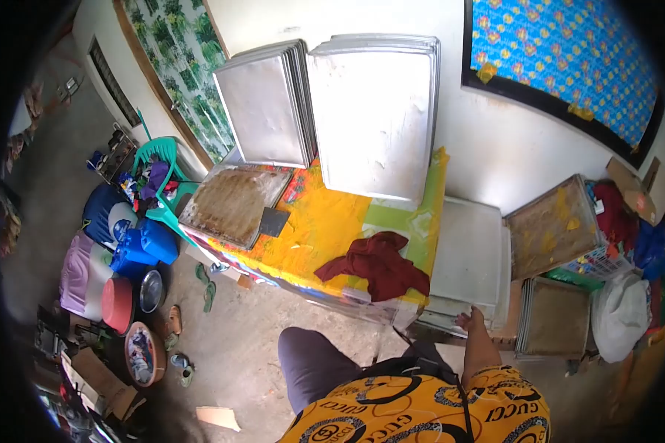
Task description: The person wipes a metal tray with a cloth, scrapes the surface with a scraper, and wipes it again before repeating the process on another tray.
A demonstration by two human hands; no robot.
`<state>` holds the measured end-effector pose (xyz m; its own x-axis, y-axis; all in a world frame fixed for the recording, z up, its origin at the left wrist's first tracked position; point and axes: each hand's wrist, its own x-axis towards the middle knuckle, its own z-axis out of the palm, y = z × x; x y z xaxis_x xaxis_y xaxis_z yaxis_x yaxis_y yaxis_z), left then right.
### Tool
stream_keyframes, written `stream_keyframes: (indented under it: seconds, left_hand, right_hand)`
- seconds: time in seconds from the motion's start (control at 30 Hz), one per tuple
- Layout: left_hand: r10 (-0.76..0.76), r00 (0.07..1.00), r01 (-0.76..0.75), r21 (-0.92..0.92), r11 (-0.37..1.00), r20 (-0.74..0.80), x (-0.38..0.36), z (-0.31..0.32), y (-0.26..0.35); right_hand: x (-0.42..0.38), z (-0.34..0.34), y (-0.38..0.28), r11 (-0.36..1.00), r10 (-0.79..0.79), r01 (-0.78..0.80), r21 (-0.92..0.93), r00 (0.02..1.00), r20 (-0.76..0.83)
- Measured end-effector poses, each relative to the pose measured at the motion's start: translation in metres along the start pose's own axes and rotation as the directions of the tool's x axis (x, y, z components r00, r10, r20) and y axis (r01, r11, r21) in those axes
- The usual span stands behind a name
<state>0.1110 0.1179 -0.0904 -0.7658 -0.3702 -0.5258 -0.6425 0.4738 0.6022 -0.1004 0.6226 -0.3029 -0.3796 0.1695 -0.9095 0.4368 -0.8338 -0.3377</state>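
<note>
My right hand (pixel 473 320) reaches forward beside the table's right end, its fingers apart and nothing visible in them. It overlaps the lower part of some large pale metal trays (pixel 469 251) leaning against the wall. On the table (pixel 321 236), left of that hand, a dark red cloth (pixel 380 267) lies crumpled near the corner. Two stacks of silver trays stand upright at the back of the table, a left stack (pixel 262 107) and a brighter right stack (pixel 373 118). A browned, stained tray (pixel 233 203) lies flat at the left end. My left hand is out of view.
Right of the hand, another stack of trays (pixel 558 317) stands low, below a stained tray (pixel 554 229) and beside a white sack (pixel 621 317). Leftward are a green chair (pixel 166 192), blue jugs (pixel 144 247), basins (pixel 118 303) and slippers (pixel 207 288) on the concrete floor.
</note>
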Motion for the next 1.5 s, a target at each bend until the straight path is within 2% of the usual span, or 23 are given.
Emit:
stream_keyframes:
  seconds: [0.03, 0.1, 0.17, 0.23, 0.3, 0.37, 0.5, 0.6, 0.73, 0.83, 1.0, 1.1, 1.2, 1.33, 1.43, 1.5]
  left_hand:
    - [-0.018, 1.0, 0.018, -0.023, 1.0, 0.002, -0.002, -0.002, -0.001]
    - [-0.046, 0.999, 0.046, -0.062, 0.997, 0.005, -0.002, -0.006, -0.002]
    - [-0.075, 0.997, 0.075, -0.097, 0.992, 0.011, -0.004, -0.011, -0.004]
    - [-0.101, 0.995, 0.102, -0.127, 0.987, 0.012, -0.005, -0.016, -0.006]
    - [-0.131, 0.991, 0.132, -0.15, 0.98, 0.018, -0.007, -0.022, -0.007]
    - [-0.156, 0.987, 0.158, -0.165, 0.974, 0.022, -0.008, -0.025, -0.007]
    - [-0.212, 0.977, 0.212, -0.185, 0.959, 0.022, -0.012, -0.029, -0.011]
    - [-0.244, 0.97, 0.244, -0.194, 0.95, 0.024, -0.015, -0.031, -0.011]
    - [-0.272, 0.962, 0.272, -0.197, 0.942, 0.031, -0.018, -0.03, -0.009]
    - [-0.289, 0.957, 0.288, -0.204, 0.936, 0.027, -0.02, -0.029, -0.005]
    - [-0.307, 0.951, 0.306, -0.194, 0.932, 0.024, -0.019, -0.027, -0.001]
    - [-0.313, 0.949, 0.312, -0.194, 0.93, 0.028, -0.018, -0.027, 0.001]
    - [-0.308, 0.951, 0.309, -0.198, 0.93, 0.035, -0.014, -0.021, 0.004]
    - [-0.289, 0.956, 0.293, -0.209, 0.933, 0.048, -0.006, -0.015, 0.009]
    - [-0.271, 0.961, 0.277, -0.215, 0.936, 0.06, -0.001, -0.012, 0.013]
    - [-0.259, 0.963, 0.268, -0.218, 0.938, 0.071, 0.001, -0.011, 0.015]
  right_hand:
    - [-0.001, 0.005, 0.001, 0.998, 0.023, -0.024, 0.056, 1.0, 0.015]
    - [0.009, 0.005, 0.005, 0.995, 0.032, -0.046, 0.093, 0.987, 0.157]
    - [0.018, 0.0, 0.008, 0.998, -0.045, 0.036, 0.049, 0.983, 0.179]
    - [-0.004, -0.002, 0.011, 0.978, -0.191, 0.2, -0.058, 0.972, 0.14]
    - [-0.018, -0.001, 0.011, 0.988, -0.152, 0.149, -0.036, 0.986, -0.075]
    - [-0.021, -0.006, 0.017, 0.992, -0.127, 0.125, -0.024, 0.987, -0.102]
    - [-0.026, -0.001, 0.022, 0.996, -0.082, 0.083, 0.017, 0.994, -0.073]
    - [-0.014, 0.006, 0.02, 0.984, -0.163, 0.164, 0.071, 0.986, -0.017]
    - [-0.01, 0.029, 0.01, 0.962, -0.147, 0.153, 0.226, 0.988, -0.043]
    - [-0.007, 0.042, 0.008, 0.944, -0.175, 0.168, 0.285, 0.985, -0.002]
    - [0.003, 0.049, 0.005, 0.962, -0.167, 0.135, 0.236, 0.979, 0.121]
    - [0.028, 0.047, 0.001, 0.941, -0.068, 0.064, 0.334, 0.998, -0.001]
    - [0.035, 0.049, -0.003, 0.935, -0.063, 0.084, 0.345, 0.995, -0.073]
    - [0.021, 0.045, -0.004, 0.959, -0.076, 0.074, 0.275, 0.997, -0.006]
    - [0.032, 0.039, -0.008, 0.988, -0.048, 0.04, 0.149, 0.997, 0.052]
    - [0.027, 0.045, -0.013, 0.978, -0.026, 0.014, 0.209, 0.998, 0.055]
